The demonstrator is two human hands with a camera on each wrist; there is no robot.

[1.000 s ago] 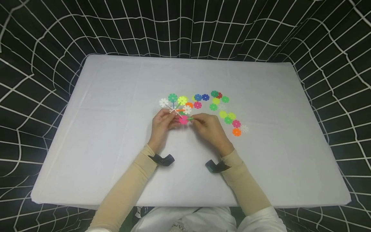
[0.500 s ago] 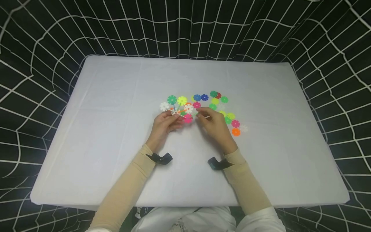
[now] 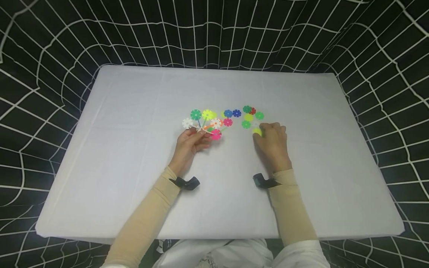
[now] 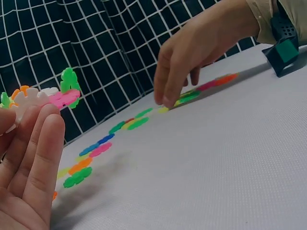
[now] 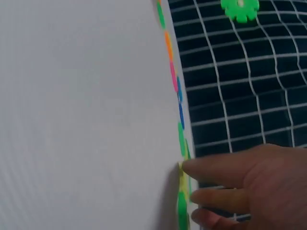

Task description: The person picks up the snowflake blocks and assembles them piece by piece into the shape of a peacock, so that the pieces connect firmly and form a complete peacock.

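My left hand (image 3: 191,143) pinches the white centre disc (image 3: 201,129) of a cluster of notched plastic discs above the table. Around that centre stand a white disc (image 3: 187,123), a teal one (image 3: 196,115), a yellow one (image 3: 207,115), another white one (image 3: 216,123) and a pink one (image 3: 216,134). A green disc (image 4: 69,80) sits edge-on at the pink one's outer side. My right hand (image 3: 274,139) reaches down at the loose discs, its fingertips touching a yellow disc (image 3: 257,132). The palm hides discs beneath it in the head view.
Loose discs lie in a winding row on the white tabletop (image 3: 134,167), among them a dark blue disc (image 3: 237,113), a pink disc (image 3: 228,122) and a red disc (image 3: 253,111). Black curtain with a white grid (image 3: 214,33) surrounds the table.
My right hand has left the green disc on the pink disc's edge and moved right to the loose yellow disc. My left hand keeps holding the cluster, nearly in place.
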